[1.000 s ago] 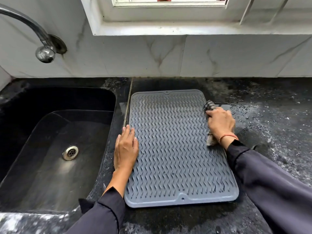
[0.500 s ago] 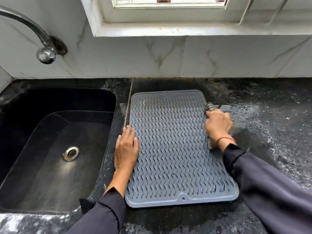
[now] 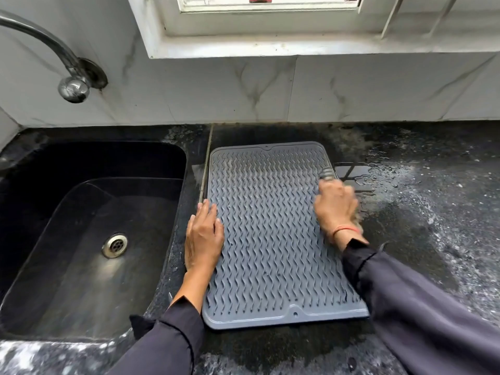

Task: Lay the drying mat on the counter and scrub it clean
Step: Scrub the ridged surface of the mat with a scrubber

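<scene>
Grey drying mat, rectangular with rounded corners, covered in rows of raised wavy ribs, a small notch at the far edge and a hole tab at the near edge. Flat on the black speckled counter, long side running away from the viewer, just right of the sink.

Left hand spread flat, palm down, fingers straight, pressing the mat's left border, partly on the counter strip beside the sink. Right hand curled closed around a scrubber, only a grey striped end showing past the knuckles; blurred, resting at the mat's right edge toward the far end.

Near edge of the mat close to the counter front; far edge short of the marble wall, with a bare dark strip between. Wet patch and droplets on the counter right of the mat, with wide open surface beyond. Tap over the sink's far left.
</scene>
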`<state>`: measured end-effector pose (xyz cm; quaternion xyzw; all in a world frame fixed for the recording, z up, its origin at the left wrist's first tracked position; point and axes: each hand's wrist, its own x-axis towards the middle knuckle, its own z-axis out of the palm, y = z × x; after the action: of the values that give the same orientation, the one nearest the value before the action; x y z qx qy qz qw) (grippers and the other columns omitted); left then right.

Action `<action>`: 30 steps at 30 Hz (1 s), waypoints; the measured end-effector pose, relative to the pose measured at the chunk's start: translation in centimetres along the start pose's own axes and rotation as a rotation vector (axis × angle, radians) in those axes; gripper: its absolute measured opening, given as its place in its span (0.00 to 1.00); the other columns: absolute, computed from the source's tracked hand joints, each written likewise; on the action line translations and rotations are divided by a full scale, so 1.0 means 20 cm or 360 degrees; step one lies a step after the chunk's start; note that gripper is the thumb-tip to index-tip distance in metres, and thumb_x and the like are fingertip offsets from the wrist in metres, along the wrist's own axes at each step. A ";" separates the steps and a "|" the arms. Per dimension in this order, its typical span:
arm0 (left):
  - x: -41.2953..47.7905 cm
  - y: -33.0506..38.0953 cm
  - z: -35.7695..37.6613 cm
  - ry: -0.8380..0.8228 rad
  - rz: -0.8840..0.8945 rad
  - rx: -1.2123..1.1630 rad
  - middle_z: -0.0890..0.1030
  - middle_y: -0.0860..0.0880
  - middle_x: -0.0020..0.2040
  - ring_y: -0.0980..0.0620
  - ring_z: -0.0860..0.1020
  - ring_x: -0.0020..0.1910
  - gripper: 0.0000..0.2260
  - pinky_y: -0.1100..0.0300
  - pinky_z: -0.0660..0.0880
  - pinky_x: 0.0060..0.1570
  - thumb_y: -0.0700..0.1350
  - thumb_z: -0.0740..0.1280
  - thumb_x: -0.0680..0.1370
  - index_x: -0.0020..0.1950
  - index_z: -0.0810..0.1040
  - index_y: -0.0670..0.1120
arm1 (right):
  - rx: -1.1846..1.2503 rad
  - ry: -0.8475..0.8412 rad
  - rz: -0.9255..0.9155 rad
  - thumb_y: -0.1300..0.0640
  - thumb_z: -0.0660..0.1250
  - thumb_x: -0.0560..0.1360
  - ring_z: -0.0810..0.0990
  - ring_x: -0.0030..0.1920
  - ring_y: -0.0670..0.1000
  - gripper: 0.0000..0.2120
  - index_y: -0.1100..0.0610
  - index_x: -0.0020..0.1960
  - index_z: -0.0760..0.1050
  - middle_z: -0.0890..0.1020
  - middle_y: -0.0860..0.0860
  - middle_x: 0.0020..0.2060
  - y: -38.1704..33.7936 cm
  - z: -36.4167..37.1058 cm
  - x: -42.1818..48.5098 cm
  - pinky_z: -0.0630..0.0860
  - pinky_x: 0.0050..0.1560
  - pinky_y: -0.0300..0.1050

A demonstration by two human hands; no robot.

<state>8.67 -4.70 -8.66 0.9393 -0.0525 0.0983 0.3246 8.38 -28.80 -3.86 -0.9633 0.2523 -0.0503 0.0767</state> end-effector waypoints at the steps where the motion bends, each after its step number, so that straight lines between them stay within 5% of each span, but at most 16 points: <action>1: 0.00 0.00 0.00 0.0001 -0.0004 0.0001 0.65 0.41 0.69 0.47 0.60 0.70 0.17 0.53 0.53 0.69 0.37 0.59 0.76 0.65 0.66 0.39 | 0.0067 -0.0027 -0.0069 0.61 0.58 0.79 0.72 0.55 0.55 0.11 0.58 0.59 0.74 0.75 0.57 0.56 -0.10 0.03 -0.05 0.72 0.53 0.46; 5: 0.01 -0.01 0.00 0.0009 -0.0002 0.0000 0.65 0.40 0.69 0.46 0.61 0.70 0.17 0.53 0.53 0.68 0.36 0.59 0.76 0.65 0.67 0.38 | 0.0320 -0.0155 -0.0537 0.59 0.58 0.79 0.74 0.51 0.53 0.09 0.58 0.54 0.76 0.75 0.55 0.54 -0.44 0.07 -0.26 0.71 0.49 0.42; 8: 0.00 0.00 0.00 0.0001 -0.0003 -0.0007 0.65 0.40 0.69 0.46 0.61 0.70 0.17 0.53 0.54 0.69 0.36 0.59 0.76 0.65 0.67 0.38 | 0.0157 -0.0168 -0.0829 0.59 0.60 0.79 0.73 0.51 0.53 0.10 0.54 0.57 0.76 0.75 0.51 0.56 -0.38 0.06 -0.24 0.70 0.43 0.41; 13: 0.00 0.00 0.00 0.0008 0.0023 0.0009 0.66 0.40 0.69 0.45 0.61 0.69 0.16 0.51 0.54 0.68 0.36 0.59 0.76 0.64 0.68 0.38 | -0.0116 -0.0052 -0.0245 0.59 0.59 0.79 0.72 0.55 0.55 0.12 0.53 0.61 0.75 0.76 0.52 0.57 -0.07 0.00 -0.02 0.72 0.46 0.44; 16: 0.01 0.00 0.00 0.0004 0.0032 0.0034 0.66 0.39 0.68 0.45 0.62 0.69 0.16 0.50 0.55 0.68 0.35 0.59 0.76 0.64 0.68 0.38 | 0.0018 -0.0084 -0.0131 0.58 0.58 0.79 0.72 0.55 0.54 0.10 0.57 0.57 0.75 0.74 0.55 0.56 -0.20 0.02 -0.09 0.71 0.50 0.43; 20: 0.02 -0.01 0.00 -0.0026 0.0056 0.0072 0.66 0.38 0.68 0.42 0.62 0.69 0.17 0.47 0.57 0.67 0.35 0.59 0.76 0.64 0.68 0.37 | 0.0349 -0.0200 -0.0577 0.58 0.59 0.80 0.74 0.51 0.54 0.09 0.59 0.54 0.77 0.74 0.55 0.54 -0.56 0.07 -0.32 0.72 0.48 0.43; 24: 0.02 -0.02 0.00 -0.0043 0.0087 0.0111 0.67 0.37 0.68 0.41 0.63 0.69 0.17 0.47 0.58 0.67 0.34 0.60 0.75 0.64 0.68 0.37 | 0.0199 -0.0193 -0.0942 0.60 0.59 0.79 0.74 0.52 0.55 0.11 0.52 0.57 0.77 0.75 0.49 0.56 -0.51 0.07 -0.30 0.72 0.42 0.44; 30: 0.02 -0.03 0.02 -0.0040 0.0100 0.0150 0.66 0.37 0.68 0.42 0.62 0.69 0.18 0.48 0.56 0.67 0.33 0.59 0.75 0.65 0.67 0.38 | -0.0128 -0.0091 -0.0243 0.58 0.59 0.79 0.72 0.54 0.54 0.11 0.54 0.59 0.75 0.76 0.52 0.55 -0.19 0.00 -0.05 0.72 0.44 0.43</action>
<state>9.15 -4.51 -9.27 0.9525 -0.0815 0.0989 0.2762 9.32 -25.08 -3.32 -0.9830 0.1778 -0.0182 0.0412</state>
